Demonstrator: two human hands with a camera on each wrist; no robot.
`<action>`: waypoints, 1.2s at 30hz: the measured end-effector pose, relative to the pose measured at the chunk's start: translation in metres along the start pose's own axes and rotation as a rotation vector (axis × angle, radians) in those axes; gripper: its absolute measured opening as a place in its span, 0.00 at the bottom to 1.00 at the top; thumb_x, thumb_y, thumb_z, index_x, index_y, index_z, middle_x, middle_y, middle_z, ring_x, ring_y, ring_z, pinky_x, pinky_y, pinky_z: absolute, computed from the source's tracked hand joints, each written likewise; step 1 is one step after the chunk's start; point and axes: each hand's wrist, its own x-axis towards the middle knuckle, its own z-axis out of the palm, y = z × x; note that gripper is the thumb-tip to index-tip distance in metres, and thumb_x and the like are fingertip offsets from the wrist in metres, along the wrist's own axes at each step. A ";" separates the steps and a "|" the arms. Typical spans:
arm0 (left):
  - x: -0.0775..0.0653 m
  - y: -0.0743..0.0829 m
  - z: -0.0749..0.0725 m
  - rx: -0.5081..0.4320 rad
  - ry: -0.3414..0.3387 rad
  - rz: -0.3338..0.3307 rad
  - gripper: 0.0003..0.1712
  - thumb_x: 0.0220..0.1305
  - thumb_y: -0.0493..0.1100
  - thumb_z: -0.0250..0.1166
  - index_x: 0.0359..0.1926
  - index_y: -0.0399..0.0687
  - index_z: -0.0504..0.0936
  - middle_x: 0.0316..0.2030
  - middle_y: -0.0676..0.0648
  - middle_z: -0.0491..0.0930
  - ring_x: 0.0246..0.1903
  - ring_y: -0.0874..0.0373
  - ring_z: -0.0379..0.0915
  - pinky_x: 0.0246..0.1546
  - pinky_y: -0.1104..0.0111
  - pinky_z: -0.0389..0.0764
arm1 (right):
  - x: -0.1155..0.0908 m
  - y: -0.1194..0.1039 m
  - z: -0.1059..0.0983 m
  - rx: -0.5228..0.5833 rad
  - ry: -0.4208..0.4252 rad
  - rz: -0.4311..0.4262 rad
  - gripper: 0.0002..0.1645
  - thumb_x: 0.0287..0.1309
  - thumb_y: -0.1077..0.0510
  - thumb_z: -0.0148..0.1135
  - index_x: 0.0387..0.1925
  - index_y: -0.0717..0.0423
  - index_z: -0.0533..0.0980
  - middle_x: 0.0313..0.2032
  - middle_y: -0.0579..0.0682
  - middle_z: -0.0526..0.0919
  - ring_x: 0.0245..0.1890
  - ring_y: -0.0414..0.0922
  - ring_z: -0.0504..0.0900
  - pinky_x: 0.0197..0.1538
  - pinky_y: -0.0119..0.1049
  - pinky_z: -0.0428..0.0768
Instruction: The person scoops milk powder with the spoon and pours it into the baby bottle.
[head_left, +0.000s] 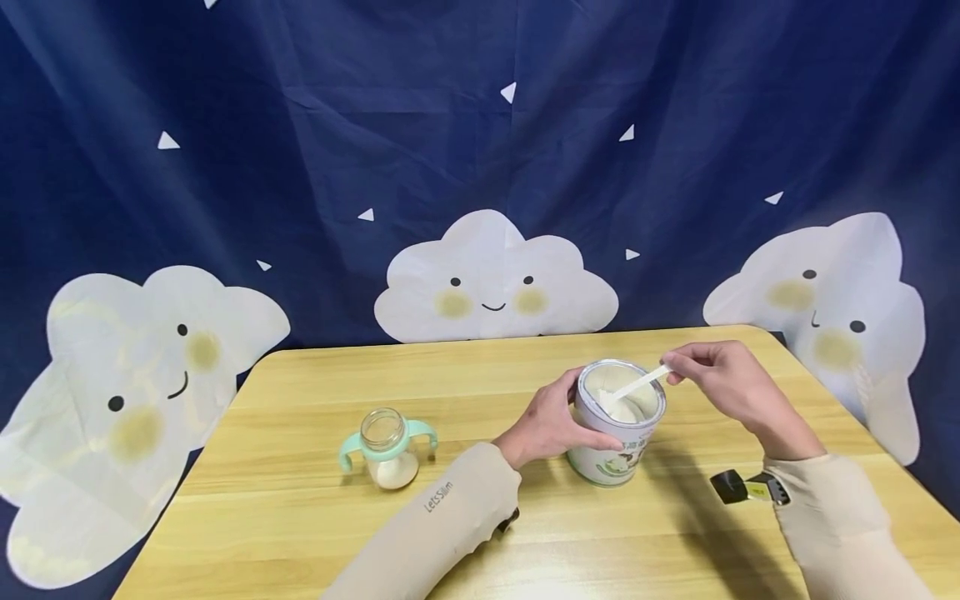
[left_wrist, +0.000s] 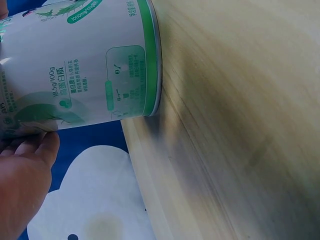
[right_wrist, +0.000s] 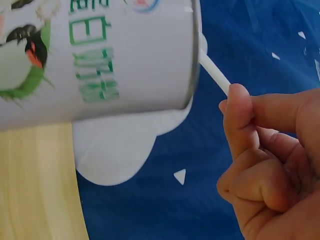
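A white and green milk powder can (head_left: 609,454) stands without a lid right of the table's middle. Pale powder (head_left: 621,408) shows inside it. My left hand (head_left: 551,421) grips the can from its left side, thumb across the front and fingers behind; the left wrist view shows those fingers (left_wrist: 47,147) against the printed wall. Between thumb and fingertips, my right hand (head_left: 723,379) pinches the end of a white scoop's handle (head_left: 641,382). The handle slants down over the rim into the can, and the scoop's bowl is hidden in the powder.
A baby bottle (head_left: 393,471) with mint green handles stands uncapped to the left, some white powder at its bottom. The wooden table (head_left: 285,433) reaches back to a dark blue curtain (head_left: 420,100) with white cloud shapes. Light sleeves cover both forearms, with a black device at each wrist.
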 end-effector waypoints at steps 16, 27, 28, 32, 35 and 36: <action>0.001 0.002 -0.002 0.020 -0.006 -0.001 0.55 0.39 0.47 0.86 0.70 0.54 0.68 0.55 0.63 0.77 0.54 0.70 0.72 0.59 0.71 0.71 | -0.002 0.025 -0.006 0.163 0.017 0.102 0.18 0.71 0.49 0.58 0.35 0.60 0.83 0.26 0.40 0.79 0.14 0.36 0.60 0.16 0.34 0.61; -0.002 0.004 -0.004 0.058 -0.024 0.027 0.57 0.39 0.49 0.86 0.71 0.57 0.66 0.57 0.63 0.76 0.58 0.68 0.70 0.61 0.69 0.71 | -0.002 0.027 -0.007 0.118 0.014 0.118 0.20 0.71 0.46 0.58 0.33 0.56 0.84 0.22 0.39 0.75 0.18 0.38 0.61 0.18 0.35 0.61; -0.002 0.004 -0.005 0.063 -0.025 0.027 0.58 0.39 0.50 0.86 0.72 0.57 0.66 0.58 0.63 0.75 0.60 0.66 0.69 0.62 0.68 0.70 | -0.002 0.027 -0.007 0.123 0.013 0.118 0.19 0.70 0.46 0.58 0.33 0.55 0.84 0.21 0.39 0.74 0.17 0.37 0.61 0.18 0.35 0.61; -0.006 0.007 -0.011 0.065 -0.028 -0.006 0.59 0.40 0.51 0.85 0.73 0.54 0.64 0.64 0.60 0.71 0.67 0.60 0.64 0.66 0.66 0.67 | -0.003 0.026 -0.008 0.124 0.014 0.114 0.19 0.71 0.47 0.58 0.33 0.55 0.84 0.21 0.38 0.74 0.16 0.37 0.61 0.17 0.34 0.61; -0.009 0.011 -0.017 0.044 -0.038 -0.043 0.61 0.42 0.50 0.85 0.75 0.50 0.61 0.70 0.56 0.65 0.70 0.56 0.60 0.67 0.67 0.66 | -0.003 0.025 -0.010 0.124 0.019 0.113 0.19 0.71 0.46 0.58 0.34 0.56 0.84 0.19 0.38 0.72 0.15 0.37 0.60 0.16 0.35 0.60; -0.010 0.012 -0.020 0.037 -0.040 -0.052 0.63 0.42 0.50 0.85 0.76 0.49 0.59 0.72 0.55 0.62 0.70 0.55 0.59 0.68 0.67 0.65 | -0.003 0.025 -0.010 0.129 0.020 0.113 0.19 0.71 0.46 0.58 0.34 0.55 0.84 0.18 0.38 0.71 0.15 0.37 0.60 0.15 0.36 0.60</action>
